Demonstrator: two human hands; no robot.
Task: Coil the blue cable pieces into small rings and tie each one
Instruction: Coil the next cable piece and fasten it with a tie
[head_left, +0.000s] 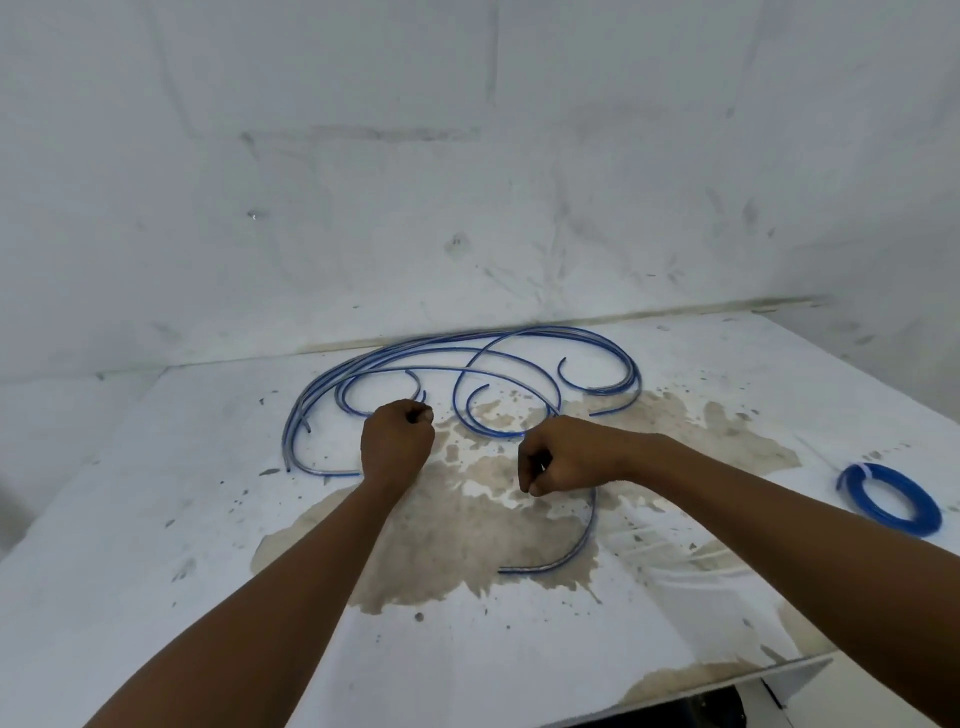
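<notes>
**Both fists down among the loose cable, one ring already tied**

The loose blue cable pieces (467, 364) lie in overlapping curves just beyond both hands, spread from past the left hand across to the far right. One separate piece (566, 556) curves out from under the right hand toward the person. A finished coil (889, 500), bound with a pale tie, sits well apart to the right of the right forearm.

The left hand (397, 441) is curled into a fist at the near edge of the tangle; it probably pinches a cable end, though the grip itself is hidden. The right hand (558, 457) is likewise curled, with fingers tucked under, and appears to hold the piece that runs beneath it.

The strands cross one another, so pulling one piece could drag its neighbours along or snag it mid-coil. The cable looks springy; a loose pinch could let a half-made ring pop open. The stained white table (208, 519) beneath is smooth, so pieces may slide.
</notes>
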